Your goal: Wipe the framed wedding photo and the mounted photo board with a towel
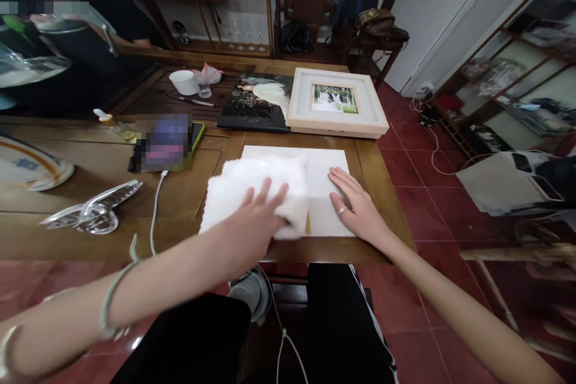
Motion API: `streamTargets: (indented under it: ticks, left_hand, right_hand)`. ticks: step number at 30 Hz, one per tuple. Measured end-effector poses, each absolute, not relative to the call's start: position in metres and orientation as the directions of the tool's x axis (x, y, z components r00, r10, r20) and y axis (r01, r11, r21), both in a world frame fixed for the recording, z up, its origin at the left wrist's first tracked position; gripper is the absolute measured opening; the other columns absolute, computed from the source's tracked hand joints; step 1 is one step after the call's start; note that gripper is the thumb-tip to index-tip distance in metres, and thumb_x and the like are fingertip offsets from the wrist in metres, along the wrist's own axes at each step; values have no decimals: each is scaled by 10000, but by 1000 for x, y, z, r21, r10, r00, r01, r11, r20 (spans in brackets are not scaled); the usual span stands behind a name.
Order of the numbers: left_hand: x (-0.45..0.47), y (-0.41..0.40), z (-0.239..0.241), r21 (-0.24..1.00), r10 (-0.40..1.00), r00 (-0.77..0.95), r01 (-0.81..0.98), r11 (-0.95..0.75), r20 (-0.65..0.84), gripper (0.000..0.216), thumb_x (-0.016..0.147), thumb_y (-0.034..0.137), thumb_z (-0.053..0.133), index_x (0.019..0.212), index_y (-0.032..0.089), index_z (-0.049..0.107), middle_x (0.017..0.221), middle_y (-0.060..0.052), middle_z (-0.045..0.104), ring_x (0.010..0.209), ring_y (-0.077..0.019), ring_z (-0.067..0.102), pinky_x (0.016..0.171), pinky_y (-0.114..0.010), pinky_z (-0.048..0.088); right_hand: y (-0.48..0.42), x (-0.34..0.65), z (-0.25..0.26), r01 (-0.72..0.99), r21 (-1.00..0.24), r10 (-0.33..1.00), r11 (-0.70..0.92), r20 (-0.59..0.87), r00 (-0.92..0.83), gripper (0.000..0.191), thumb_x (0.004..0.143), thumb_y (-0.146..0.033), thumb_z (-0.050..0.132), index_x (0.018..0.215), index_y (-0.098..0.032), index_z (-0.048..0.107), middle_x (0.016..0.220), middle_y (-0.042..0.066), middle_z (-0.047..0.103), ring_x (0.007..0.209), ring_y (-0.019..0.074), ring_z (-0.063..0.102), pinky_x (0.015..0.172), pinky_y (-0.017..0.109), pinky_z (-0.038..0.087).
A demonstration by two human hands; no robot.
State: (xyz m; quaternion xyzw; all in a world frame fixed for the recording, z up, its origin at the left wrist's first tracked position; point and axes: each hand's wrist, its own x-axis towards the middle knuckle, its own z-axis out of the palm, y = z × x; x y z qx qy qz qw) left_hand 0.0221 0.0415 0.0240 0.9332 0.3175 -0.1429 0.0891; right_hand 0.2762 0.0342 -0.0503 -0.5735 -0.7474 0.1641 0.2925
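Observation:
A white cloth (234,192) with a wavy edge lies over the left part of a flat white board (326,192) on the wooden table. My left hand (265,210) is on the cloth, its fingers spread over the top and its thumb tucked at the near edge; the cloth is slightly blurred there. A small tan sliver (308,223) shows beside the cloth's right edge. My right hand (357,207), with a ring on one finger, rests flat on the board's right edge, fingers stretched out and holding nothing.
Behind the board lie a framed photo (338,123) and a dark picture panel (252,111). To the left are a phone (197,135) with a white cable (156,210), a silver metal object (96,210), a small dropper bottle (119,128) and a white cup (183,82). A person stands at the far left.

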Motion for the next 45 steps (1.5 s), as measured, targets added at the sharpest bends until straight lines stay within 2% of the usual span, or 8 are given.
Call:
streamTargets:
  ticks: [5, 15, 25, 31, 34, 37, 40, 45]
  left_hand:
    - [21, 4, 20, 87, 539, 806, 572, -816, -245, 401, 678, 120, 706, 1070, 202, 690, 1576, -144, 223, 1414, -466, 168, 1079, -621, 327]
    - [56, 100, 4, 74, 629, 776, 631, -772, -45, 477, 763, -30, 422, 1176, 109, 618, 1587, -156, 158, 1442, -411, 96, 1086, -681, 232]
    - [54, -14, 9, 56, 508, 859, 512, -857, -66, 216, 806, 228, 629, 985, 201, 748, 1538, -139, 314, 1407, -440, 235, 1061, -656, 329]
    - [51, 19, 19, 117, 537, 832, 552, -825, -142, 314, 766, 149, 582, 1048, 178, 716, 1549, -116, 308, 1427, -373, 240, 1106, -565, 317]
    - [55, 75, 24, 129, 615, 782, 623, -772, -95, 412, 778, 35, 435, 1097, 132, 677, 1464, -128, 450, 1377, -310, 369, 1083, -463, 371]
    - [63, 122, 31, 149, 637, 761, 649, -746, -123, 387, 803, 44, 373, 1050, 91, 668, 1197, -162, 639, 1100, -270, 610, 942, -393, 475]
    - [79, 140, 33, 113, 607, 784, 620, -776, -129, 385, 827, 57, 361, 1061, 104, 663, 1072, -139, 681, 1005, -254, 640, 898, -372, 486]
    - [106, 103, 21, -26, 591, 801, 591, -806, -94, 383, 843, 53, 415, 1152, 53, 641, 1367, -224, 518, 1282, -381, 463, 980, -496, 437]
  right_hand:
    - [34, 276, -51, 759, -579, 950, 299, 255, -179, 455, 944, -329, 442, 1379, -207, 496, 1465, 91, 474, 1410, 233, 359, 1174, 506, 290]
    - [34, 276, -49, 754, -581, 948, 305, 259, -184, 450, 948, -338, 438, 1378, -220, 496, 1461, 87, 480, 1406, 245, 364, 1168, 518, 294]
    - [34, 276, -50, 759, -579, 951, 298, 254, -179, 456, 951, -365, 433, 1372, -204, 502, 1464, 102, 475, 1407, 245, 362, 1164, 522, 301]
    - [35, 276, -51, 764, -568, 948, 307, 256, -191, 462, 953, -350, 427, 1379, -185, 493, 1467, 114, 468, 1411, 244, 356, 1171, 516, 289]
    - [35, 276, -51, 757, -571, 943, 318, 271, -193, 455, 949, -333, 436, 1381, -203, 491, 1466, 104, 472, 1409, 242, 359, 1169, 514, 295]
    - [34, 276, -52, 749, -577, 940, 325, 282, -190, 449, 947, -324, 441, 1381, -222, 490, 1463, 92, 477, 1407, 248, 363, 1162, 528, 301]
    - [34, 276, -51, 755, -568, 940, 326, 283, -193, 452, 946, -324, 440, 1381, -215, 490, 1460, 95, 479, 1405, 246, 366, 1163, 524, 300]
    - [35, 277, -50, 752, -572, 940, 328, 274, -201, 449, 963, -319, 393, 1391, -213, 480, 1453, 98, 489, 1408, 239, 361, 1169, 511, 294]
